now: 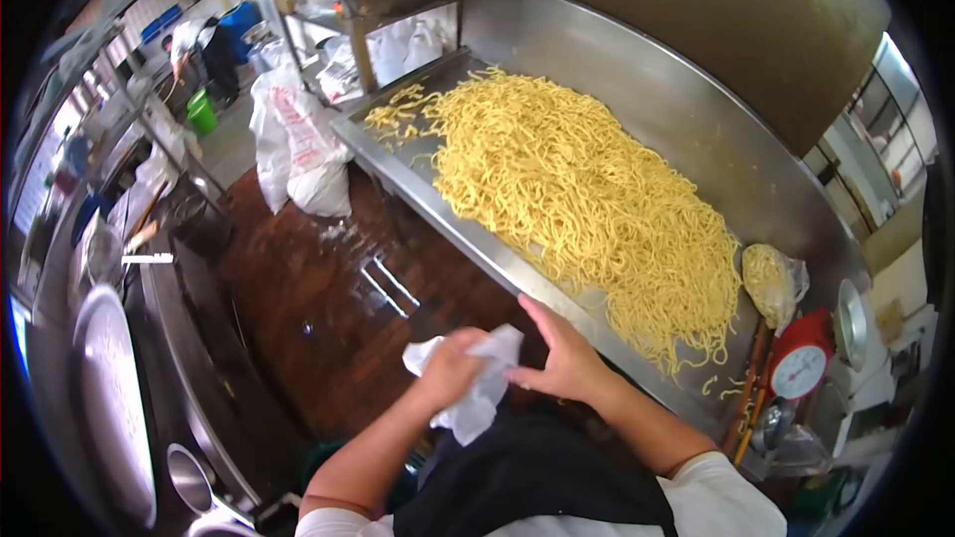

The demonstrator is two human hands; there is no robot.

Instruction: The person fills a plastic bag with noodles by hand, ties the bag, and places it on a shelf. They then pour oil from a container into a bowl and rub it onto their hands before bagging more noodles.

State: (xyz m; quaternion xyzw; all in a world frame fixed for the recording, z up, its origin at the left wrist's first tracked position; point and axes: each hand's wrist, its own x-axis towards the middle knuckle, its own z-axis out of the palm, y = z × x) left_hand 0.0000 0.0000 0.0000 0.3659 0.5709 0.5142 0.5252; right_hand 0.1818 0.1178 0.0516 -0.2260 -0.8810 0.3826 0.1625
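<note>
My left hand (454, 370) is closed around a crumpled, translucent white plastic bag (481, 400) in front of my dark apron. Just to the right, my right hand (567, 358) has its thumb and fingers spread, the thumb close to the bag's edge; whether it touches cannot be made out. Beyond my hands, a large heap of yellow noodles (567, 179) lies in a wide metal tray (438, 209). At the tray's right end sits a clear bag of noodles (770, 283).
A red dial scale (799, 363) with a metal pan stands to the right. White sacks (303, 154) rest on the wet brown floor (288, 308) beyond the tray's left corner. Metal counters and a large round pan (111, 408) line the left. A person (204, 55) bends near a green bucket (202, 112).
</note>
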